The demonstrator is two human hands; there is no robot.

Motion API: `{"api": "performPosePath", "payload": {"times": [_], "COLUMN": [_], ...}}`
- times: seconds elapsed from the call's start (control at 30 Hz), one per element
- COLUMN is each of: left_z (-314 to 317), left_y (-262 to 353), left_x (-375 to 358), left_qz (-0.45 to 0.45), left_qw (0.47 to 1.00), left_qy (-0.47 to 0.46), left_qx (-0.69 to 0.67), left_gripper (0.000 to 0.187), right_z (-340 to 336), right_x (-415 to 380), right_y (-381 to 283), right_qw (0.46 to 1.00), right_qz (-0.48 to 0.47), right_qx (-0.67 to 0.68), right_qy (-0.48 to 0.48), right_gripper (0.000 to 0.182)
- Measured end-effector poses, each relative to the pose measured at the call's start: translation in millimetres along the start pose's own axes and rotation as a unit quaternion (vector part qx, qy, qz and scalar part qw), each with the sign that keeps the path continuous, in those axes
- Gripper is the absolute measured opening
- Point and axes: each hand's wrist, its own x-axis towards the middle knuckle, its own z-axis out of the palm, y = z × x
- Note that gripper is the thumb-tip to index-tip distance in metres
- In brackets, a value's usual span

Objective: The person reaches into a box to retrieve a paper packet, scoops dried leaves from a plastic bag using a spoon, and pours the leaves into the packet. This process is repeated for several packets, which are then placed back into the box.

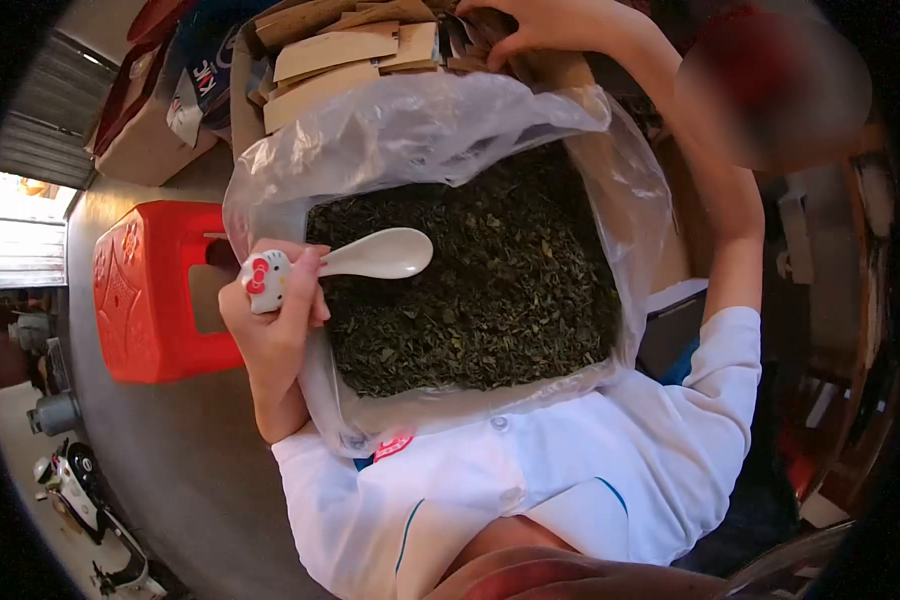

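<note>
My left hand [282, 300] is closed around the handle of a white spoon [385, 254] with a cat-face end and a red bow. The bowl of this spoon is above dark, dried, chopped leaves [480, 300] and looks unfilled. A clear plastic bag [390, 130] lines the box that holds the leaves. Beyond the bag, my right hand [535, 28] reaches into a carton of brown paper packets [335, 55]. Its thumb and forefinger curl around packet edges at the carton's right side; some fingertips are hidden.
A red plastic stool [160, 290] stands on the grey floor to the left. Cardboard boxes [160, 140] and a dark blue bag [205, 65] sit at the upper left. A motor scooter [80, 495] is at the lower left. Shelving runs along the right edge.
</note>
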Motion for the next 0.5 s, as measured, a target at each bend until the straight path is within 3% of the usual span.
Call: {"api": "performPosePath", "payload": {"times": [0.07,0.3,0.33,0.4,0.47,0.5], "left_z": [1.1,-4.5,-4.6,-2.7,-2.9,-3.9], "left_y": [-2.3,-7.6,-7.9,-6.3,-10.3,-11.1], "left_x": [-1.7,-0.1,0.7,-0.8,-0.4,-0.2], "left_qz": [0.005,0.022,0.017,0.005,0.013,0.019], "left_qw": [1.0,0.999,1.0,1.0,1.0,0.999], "left_qy": [-0.003,-0.025,-0.023,-0.022,-0.023,-0.025], "left_qx": [0.012,-0.005,-0.009,-0.016,-0.015,-0.014], "left_gripper": [0.016,0.008,0.008,0.007,0.007,0.007], "right_z": [-11.5,-31.9,-31.5,-40.1,-41.3,-51.2], "right_x": [7.7,17.8,25.1,56.4,87.0,93.6], "right_y": [-10.0,-11.6,-10.4,-29.9,-66.0,-88.7], "right_qw": [0.998,0.993,0.987,0.927,0.931,0.943], "right_qz": [0.014,0.013,-0.049,-0.025,-0.021,0.017], "right_qx": [0.037,0.094,0.145,0.365,0.339,0.318], "right_qy": [-0.051,-0.074,0.042,0.08,0.133,0.098], "right_gripper": [0.063,0.086,0.075,0.059,0.043,0.04]}}
